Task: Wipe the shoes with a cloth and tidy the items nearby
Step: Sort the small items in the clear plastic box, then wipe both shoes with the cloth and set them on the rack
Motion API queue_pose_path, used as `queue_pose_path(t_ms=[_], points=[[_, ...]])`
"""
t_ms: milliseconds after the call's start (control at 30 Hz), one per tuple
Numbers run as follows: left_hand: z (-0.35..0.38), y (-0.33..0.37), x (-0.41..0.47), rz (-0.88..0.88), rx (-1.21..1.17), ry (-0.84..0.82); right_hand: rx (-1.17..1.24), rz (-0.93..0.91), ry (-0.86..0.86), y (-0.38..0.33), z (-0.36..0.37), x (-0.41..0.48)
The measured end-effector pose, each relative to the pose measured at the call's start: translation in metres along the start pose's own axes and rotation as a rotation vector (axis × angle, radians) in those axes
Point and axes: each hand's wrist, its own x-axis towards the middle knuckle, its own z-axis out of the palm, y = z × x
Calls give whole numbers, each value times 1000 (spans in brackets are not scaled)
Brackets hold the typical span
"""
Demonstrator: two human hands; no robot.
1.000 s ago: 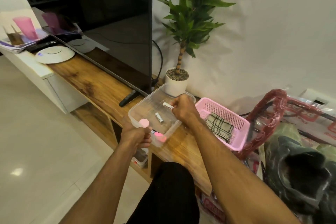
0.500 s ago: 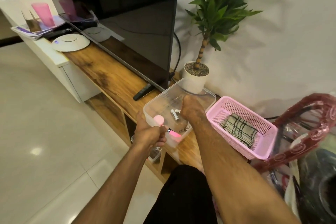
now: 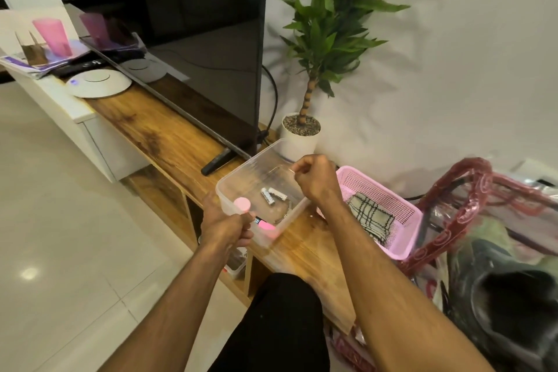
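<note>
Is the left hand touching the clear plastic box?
Touching. The head view shows the left hand pressed against the near wall of the clear plastic box, holding a pink-capped item at the rim.

Wooden console top (image 3: 157, 133), by reference to the clear plastic container (image 3: 241, 178):
- Left: bare wood, open passage up to the white disc (image 3: 96, 86).
- Behind: television (image 3: 193, 39), its foot (image 3: 216, 161), and the potted plant (image 3: 302, 133) block access.
- Right: pink basket (image 3: 404, 220) close beside; narrow gap.
- Near edge: bare strip.
</note>
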Motion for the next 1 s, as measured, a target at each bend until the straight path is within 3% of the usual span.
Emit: queue_pose_path(t_ms=[333,533,667,1000], points=[[3,-10,-25,-5,-84,170,130,55,73,31,-46,-60],[19,-10,-47,72,-19,148,168,91,39,45,-55,-103],[40,-3,-74,117,17,34,160,95,25,50,-63,-133],[104,10,-137,206,221,-475,133,122,151,53,-96,-169]])
